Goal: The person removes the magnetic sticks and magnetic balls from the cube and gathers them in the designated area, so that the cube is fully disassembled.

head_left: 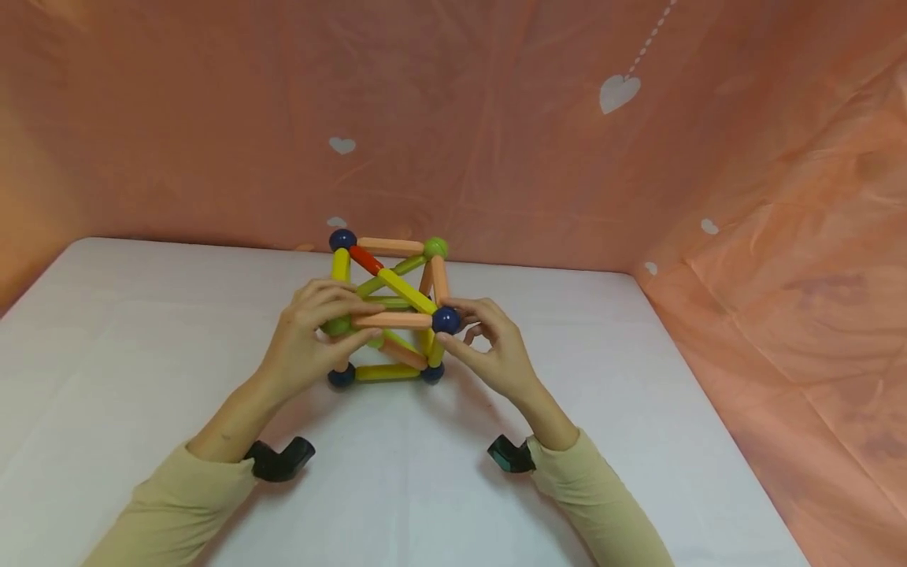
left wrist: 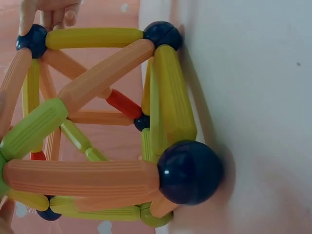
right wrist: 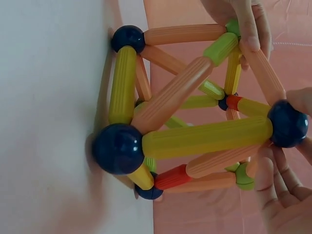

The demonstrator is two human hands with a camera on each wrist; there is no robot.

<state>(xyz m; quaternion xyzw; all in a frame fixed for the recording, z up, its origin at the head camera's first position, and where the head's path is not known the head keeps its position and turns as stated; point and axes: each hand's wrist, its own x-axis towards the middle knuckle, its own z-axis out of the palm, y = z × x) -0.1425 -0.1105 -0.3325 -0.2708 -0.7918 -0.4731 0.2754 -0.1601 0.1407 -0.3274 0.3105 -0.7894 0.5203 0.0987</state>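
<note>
Left hand: at the centre-left of the head view, the left hand (head_left: pixel 315 323) is partly curled, thumb below and fingers above, pinching the left end of a peach rod (head_left: pixel 397 320) beside a green ball (head_left: pixel 336 325).
Right hand: just right of centre, the right hand (head_left: pixel 496 346) pinches a dark blue ball (head_left: pixel 446 320) at the rod's other end; the right wrist view shows thumb and fingers on opposite sides of it.
Stick-and-ball frame: the stick-and-ball frame (head_left: pixel 407 292), boxy, stands in the middle of the head view, between the two hands.
Lower front edge: a yellow rod (head_left: pixel 387 372) joins two blue balls, the lower left ball (head_left: pixel 342 374) and the lower right ball (head_left: pixel 433 372), both resting on the tabletop.
Upper face: a diagonal, with a red piece (head_left: pixel 366 261) at its upper left end, crosses behind the peach rod.
Tabletop: the white tabletop (head_left: pixel 602 378) fills the lower part of the head view.
Room: peach-orange cloth (head_left: pixel 439 126) hangs behind and at the right, printed with pale hearts, one large heart (head_left: pixel 620 93) at upper right.
Wrists: pale yellow sleeves (head_left: pixel 191 496) enter from the bottom; a black device (head_left: pixel 283 460) shows at each cuff.
</note>
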